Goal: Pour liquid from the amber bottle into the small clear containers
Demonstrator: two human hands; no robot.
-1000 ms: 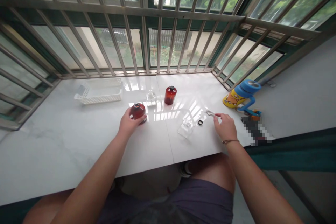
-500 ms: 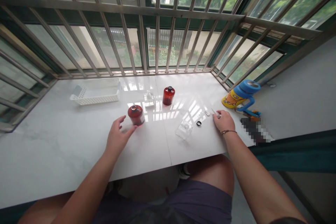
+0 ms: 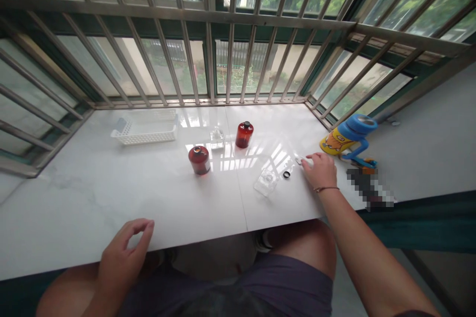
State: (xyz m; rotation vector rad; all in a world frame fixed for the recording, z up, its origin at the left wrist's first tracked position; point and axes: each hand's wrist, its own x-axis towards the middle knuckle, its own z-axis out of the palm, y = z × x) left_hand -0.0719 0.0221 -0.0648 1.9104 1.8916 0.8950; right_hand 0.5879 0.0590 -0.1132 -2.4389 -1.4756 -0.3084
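Note:
My left hand (image 3: pixel 128 247) is over the front edge of the white table, thumb and forefinger tips together, with nothing visible in them. My right hand (image 3: pixel 320 168) rests at the table's right side, its fingers closed round a small whitish piece (image 3: pixel 310 162) that is mostly hidden. Just beyond its fingertips lies a small clear piece (image 3: pixel 298 160). A black ring (image 3: pixel 286 175) and a clear square glass bottle (image 3: pixel 265 181) lie left of that hand. An uncapped dark red bottle (image 3: pixel 200 160) stands upright at the centre left, apart from my left hand.
Farther back stand a second red bottle (image 3: pixel 244 134) with a black top and a clear glass bottle (image 3: pixel 217 137). A white perforated basket (image 3: pixel 146 133) sits at the back left. A blue and yellow flask (image 3: pixel 347 134) stands at the right. Metal bars line the window.
My left hand has left the red bottle, moved down and left to the table's front edge, and closed its fingers. My right hand stays nearly in place, fingertips now nearer the small clear piece.

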